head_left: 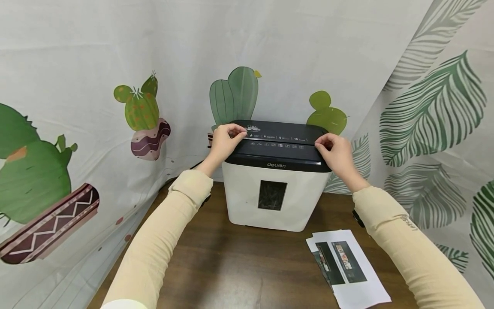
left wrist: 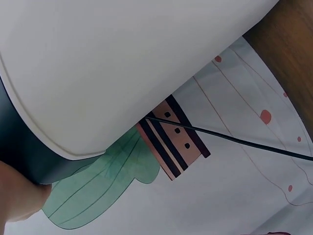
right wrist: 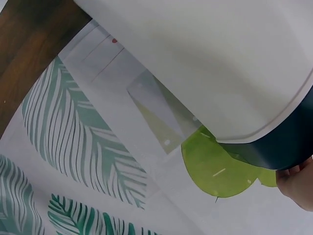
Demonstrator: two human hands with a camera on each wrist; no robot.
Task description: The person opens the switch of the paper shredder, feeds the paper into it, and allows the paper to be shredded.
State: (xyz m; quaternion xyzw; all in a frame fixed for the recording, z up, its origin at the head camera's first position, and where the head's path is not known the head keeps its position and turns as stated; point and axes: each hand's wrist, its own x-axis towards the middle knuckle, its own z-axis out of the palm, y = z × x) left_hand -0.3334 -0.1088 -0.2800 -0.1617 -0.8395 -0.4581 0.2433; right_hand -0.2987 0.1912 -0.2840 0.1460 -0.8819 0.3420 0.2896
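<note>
A paper shredder point(head_left: 274, 189) with a white bin and a black top stands upright on the brown table. My left hand point(head_left: 227, 139) is at the left end of the long slot point(head_left: 279, 141) in its top, thumb and index finger curled together. At the slot's right end, my right hand point(head_left: 336, 150) has its thumb and forefinger curled in the same way. No sheet shows between the two hands. Each wrist view catches a little of a hand, the left point(left wrist: 22, 196) and the right point(right wrist: 297, 186), beside the black top; their fingertips are hidden there.
Printed sheets of paper point(head_left: 366, 270) lie overlapping on the table point(head_left: 231, 266), in front of the shredder and to its right. A black cord point(left wrist: 234, 139) runs behind the shredder's left side. Patterned curtains point(head_left: 185, 43) hang close behind and beside the table.
</note>
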